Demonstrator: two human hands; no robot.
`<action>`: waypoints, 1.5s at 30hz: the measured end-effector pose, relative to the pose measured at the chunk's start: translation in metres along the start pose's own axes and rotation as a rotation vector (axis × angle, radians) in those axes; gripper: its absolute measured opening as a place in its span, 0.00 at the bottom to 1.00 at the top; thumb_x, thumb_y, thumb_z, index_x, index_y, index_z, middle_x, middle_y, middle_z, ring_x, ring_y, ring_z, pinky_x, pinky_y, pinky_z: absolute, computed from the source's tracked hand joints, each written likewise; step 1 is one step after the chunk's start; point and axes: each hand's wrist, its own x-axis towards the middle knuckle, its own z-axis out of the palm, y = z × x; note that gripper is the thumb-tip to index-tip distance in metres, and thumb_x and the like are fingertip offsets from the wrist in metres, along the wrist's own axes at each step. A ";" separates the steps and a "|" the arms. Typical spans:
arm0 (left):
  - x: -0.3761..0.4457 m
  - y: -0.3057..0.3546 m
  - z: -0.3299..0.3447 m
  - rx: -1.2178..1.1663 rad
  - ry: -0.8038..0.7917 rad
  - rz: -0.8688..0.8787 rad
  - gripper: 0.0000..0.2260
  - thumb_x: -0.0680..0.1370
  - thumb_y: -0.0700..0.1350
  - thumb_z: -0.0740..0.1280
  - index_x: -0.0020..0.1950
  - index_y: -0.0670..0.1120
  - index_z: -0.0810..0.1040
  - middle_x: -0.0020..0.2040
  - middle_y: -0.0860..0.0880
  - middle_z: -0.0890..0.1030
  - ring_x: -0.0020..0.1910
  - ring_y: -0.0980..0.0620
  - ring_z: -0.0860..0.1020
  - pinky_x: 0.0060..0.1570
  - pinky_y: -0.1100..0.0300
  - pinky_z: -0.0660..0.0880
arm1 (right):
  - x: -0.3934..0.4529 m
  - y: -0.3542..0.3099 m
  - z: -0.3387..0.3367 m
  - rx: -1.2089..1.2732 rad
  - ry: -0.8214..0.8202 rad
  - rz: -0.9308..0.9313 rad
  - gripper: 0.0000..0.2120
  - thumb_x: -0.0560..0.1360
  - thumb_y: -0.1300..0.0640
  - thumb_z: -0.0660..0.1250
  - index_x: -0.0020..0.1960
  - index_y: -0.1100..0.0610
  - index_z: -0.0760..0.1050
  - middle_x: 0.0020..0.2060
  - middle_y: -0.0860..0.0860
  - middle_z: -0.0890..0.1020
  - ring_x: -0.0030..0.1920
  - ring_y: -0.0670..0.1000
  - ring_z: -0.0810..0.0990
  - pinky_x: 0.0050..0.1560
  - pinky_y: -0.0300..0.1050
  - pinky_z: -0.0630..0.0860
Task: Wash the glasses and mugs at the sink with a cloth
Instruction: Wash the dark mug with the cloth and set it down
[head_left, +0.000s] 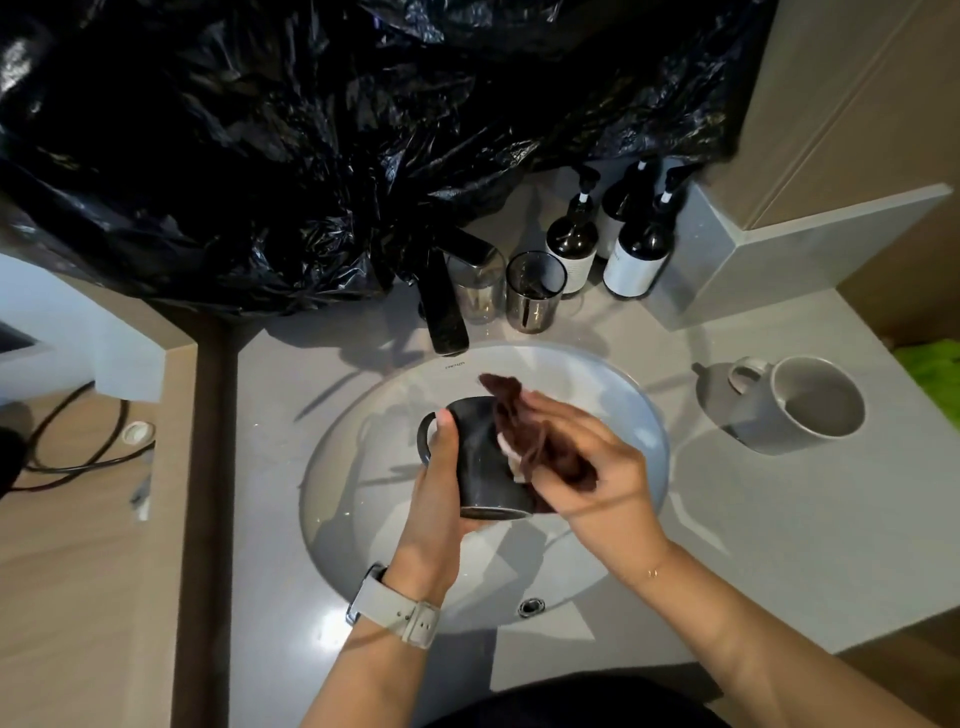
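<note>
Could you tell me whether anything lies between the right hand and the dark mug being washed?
Yes: the brown cloth lies between the right hand and the side of the dark mug, as washing needs. The left hand grips the mug directly.

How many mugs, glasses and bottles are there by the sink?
Mugs: 2, the black mug and the grey mug
Glasses: 2, the left glass and the right glass
Pump bottles: 3
Total: 7

Black mug (483, 457) over sink (644, 415) — brown cloth (540, 447) against it.
</note>
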 end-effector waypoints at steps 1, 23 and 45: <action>0.001 0.001 0.000 0.014 0.004 0.017 0.28 0.78 0.67 0.54 0.64 0.51 0.79 0.57 0.48 0.84 0.56 0.48 0.83 0.58 0.43 0.78 | -0.004 0.001 -0.005 -0.068 -0.098 -0.089 0.22 0.67 0.69 0.74 0.60 0.58 0.79 0.62 0.50 0.80 0.65 0.49 0.77 0.68 0.47 0.71; -0.002 0.003 0.006 -0.018 0.051 0.067 0.21 0.79 0.62 0.58 0.59 0.49 0.81 0.52 0.47 0.86 0.50 0.49 0.85 0.47 0.50 0.82 | 0.007 0.004 -0.004 -0.040 -0.125 -0.083 0.18 0.69 0.64 0.71 0.59 0.59 0.80 0.60 0.51 0.80 0.63 0.46 0.78 0.66 0.47 0.73; 0.001 0.004 0.006 -0.116 0.179 0.117 0.24 0.80 0.61 0.59 0.65 0.45 0.77 0.57 0.39 0.83 0.56 0.39 0.82 0.55 0.41 0.79 | 0.008 -0.015 0.030 0.416 0.183 0.447 0.17 0.66 0.54 0.69 0.54 0.54 0.81 0.44 0.46 0.85 0.45 0.52 0.83 0.54 0.61 0.79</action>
